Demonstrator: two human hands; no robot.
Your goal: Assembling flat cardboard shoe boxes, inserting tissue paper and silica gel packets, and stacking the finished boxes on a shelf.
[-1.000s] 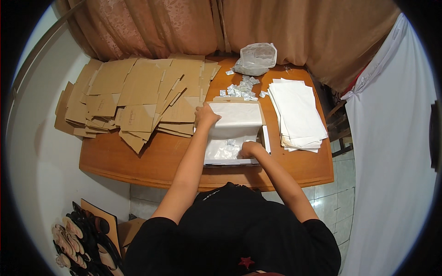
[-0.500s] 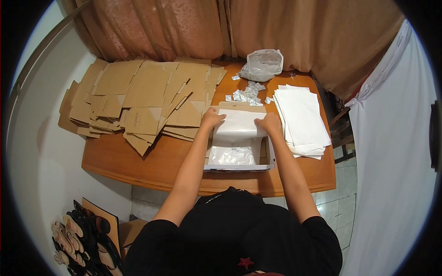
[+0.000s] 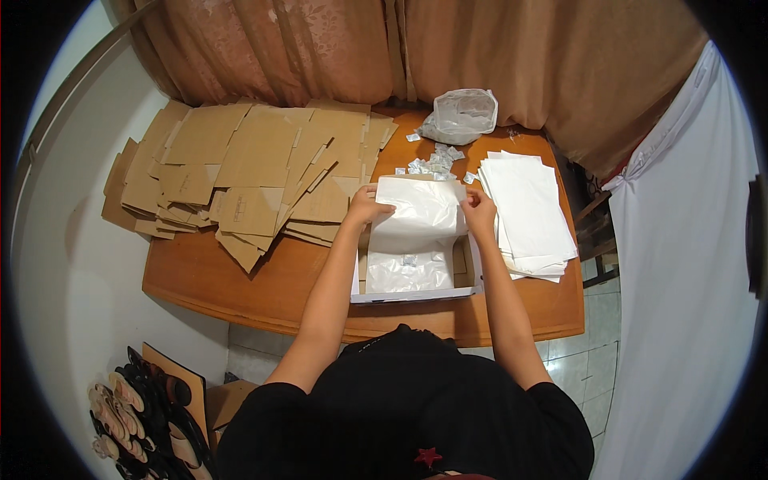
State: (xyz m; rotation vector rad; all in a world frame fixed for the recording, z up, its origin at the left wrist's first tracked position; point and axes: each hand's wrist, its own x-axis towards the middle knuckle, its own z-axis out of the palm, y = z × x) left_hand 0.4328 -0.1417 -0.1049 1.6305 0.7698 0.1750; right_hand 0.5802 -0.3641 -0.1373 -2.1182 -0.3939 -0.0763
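Note:
In front of me an open cardboard box [image 3: 474, 264] stands on the table. A sheet of white paper [image 3: 416, 210] rises from its far part, spread between my two hands. My left hand [image 3: 370, 206] grips the sheet's left edge, thumb on top. On the opposite edge my right hand [image 3: 478, 211] pinches the paper between thumb and fingers. Nearer to me in the box lies a shiny pale wrapping [image 3: 436, 278], with a small sachet [image 3: 409, 260] on it. What lies under the wrapping is hidden.
Flattened brown cardboard boxes [image 3: 264, 156] cover the table's left side. Loose sachets [image 3: 438, 160] lie behind the box, near a clear plastic bag [image 3: 466, 112]. A stack of white paper [image 3: 528, 212] is at right. Sandals [image 3: 120, 412] stand below at left.
The sheet's far edge has lifted and spread over the box's brown flap. My right hand has shifted slightly right along the paper's edge and changed its grip.

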